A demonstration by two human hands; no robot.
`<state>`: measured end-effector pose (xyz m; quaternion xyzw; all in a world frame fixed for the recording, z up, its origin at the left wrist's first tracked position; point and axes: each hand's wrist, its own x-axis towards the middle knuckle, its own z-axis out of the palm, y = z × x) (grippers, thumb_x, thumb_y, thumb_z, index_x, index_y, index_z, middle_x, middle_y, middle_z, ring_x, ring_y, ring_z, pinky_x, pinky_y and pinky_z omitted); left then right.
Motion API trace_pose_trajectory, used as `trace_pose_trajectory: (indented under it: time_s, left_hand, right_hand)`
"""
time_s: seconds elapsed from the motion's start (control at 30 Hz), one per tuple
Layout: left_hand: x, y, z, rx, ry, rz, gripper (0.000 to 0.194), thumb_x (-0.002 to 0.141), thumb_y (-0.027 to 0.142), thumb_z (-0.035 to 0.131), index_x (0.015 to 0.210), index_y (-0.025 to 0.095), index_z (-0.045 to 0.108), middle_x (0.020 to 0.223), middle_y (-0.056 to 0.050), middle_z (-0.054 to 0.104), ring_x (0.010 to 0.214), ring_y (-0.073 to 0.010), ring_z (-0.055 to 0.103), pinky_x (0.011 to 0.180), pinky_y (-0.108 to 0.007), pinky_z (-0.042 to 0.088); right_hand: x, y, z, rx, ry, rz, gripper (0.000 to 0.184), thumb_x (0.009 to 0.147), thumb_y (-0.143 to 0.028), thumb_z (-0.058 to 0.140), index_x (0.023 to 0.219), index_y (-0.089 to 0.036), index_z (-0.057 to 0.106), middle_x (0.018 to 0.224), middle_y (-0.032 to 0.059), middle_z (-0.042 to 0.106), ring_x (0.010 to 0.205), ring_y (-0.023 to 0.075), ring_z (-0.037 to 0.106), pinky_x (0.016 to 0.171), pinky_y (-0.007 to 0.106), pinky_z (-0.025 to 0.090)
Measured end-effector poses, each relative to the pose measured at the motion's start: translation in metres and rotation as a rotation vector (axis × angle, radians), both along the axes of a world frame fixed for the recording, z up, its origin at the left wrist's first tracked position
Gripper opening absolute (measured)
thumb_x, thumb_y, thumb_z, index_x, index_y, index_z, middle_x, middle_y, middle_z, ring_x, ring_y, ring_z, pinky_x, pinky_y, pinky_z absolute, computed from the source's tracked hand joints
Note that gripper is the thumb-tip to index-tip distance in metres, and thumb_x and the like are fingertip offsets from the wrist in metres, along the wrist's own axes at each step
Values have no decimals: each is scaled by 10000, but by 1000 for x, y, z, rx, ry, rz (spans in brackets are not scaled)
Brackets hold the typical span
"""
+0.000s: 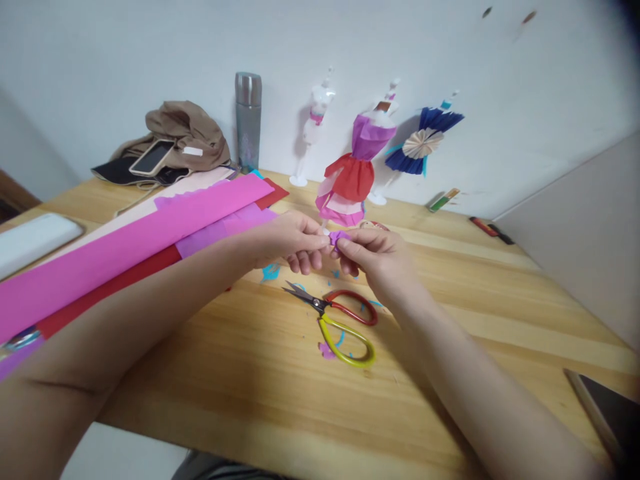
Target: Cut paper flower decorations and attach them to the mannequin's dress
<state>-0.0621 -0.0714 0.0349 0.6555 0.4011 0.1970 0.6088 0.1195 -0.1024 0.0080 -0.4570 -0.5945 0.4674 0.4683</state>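
Between my two hands is a small crumpled piece of purple paper, held above the table. The fingertips of my left hand pinch its left end. My right hand grips its right side between thumb and forefinger. Below them lie scissors with one red and one yellow handle, blades parted and pointing left. Scraps of blue paper and a purple scrap lie around the scissors. Behind my hands stands a mini mannequin in a purple, red and pink paper dress.
Long pink paper and red sheets stretch across the left. A grey flask, brown cloth bag and phone stand or lie at the back left. Two more mannequins, one bare and one in blue paper, stand by the wall.
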Motion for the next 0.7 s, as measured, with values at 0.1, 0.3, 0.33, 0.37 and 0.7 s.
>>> trace_pose_trajectory:
  time_s: [0.1,0.3,0.33,0.37,0.7]
  left_hand:
    - [3,-2,5,113,95,12,281,956,143,492,697,131,598,542,35,601,383,-45,500,405,-157,368]
    - [3,1,0,556,204,-29,262,928,159,526,697,132,649,525,53,525,457,-52,453,449,-172,294]
    - [2,2,-1,629,209,-48,255,926,159,528,711,133,662,538,50,529,482,-56,453,470,-177,296]
    - [1,2,-2,684,211,-67,251,926,151,523,726,136,673,550,48,535,505,-61,457,495,-182,305]
    - [1,0,-2,865,325,-209,283,979,141,469,998,143,751,913,-24,748,786,-121,609,742,-205,408]
  right_hand:
    - [1,0,1,-11,-38,36,211,693,-401,792,600,-233,707,556,-3,626,430,106,463,423,274,364]
    - [6,0,1,6,-176,72,285,740,-464,754,604,-223,685,493,4,616,431,124,493,463,284,371]
    - [6,1,1,18,-198,75,298,744,-477,753,603,-224,682,497,8,620,436,129,500,468,288,379]
    - [7,1,1,27,-218,78,305,747,-486,753,603,-225,682,503,12,625,441,134,507,472,291,388]
    - [8,3,-1,48,-325,76,280,753,-471,714,647,-211,714,523,15,627,453,136,520,466,277,382]
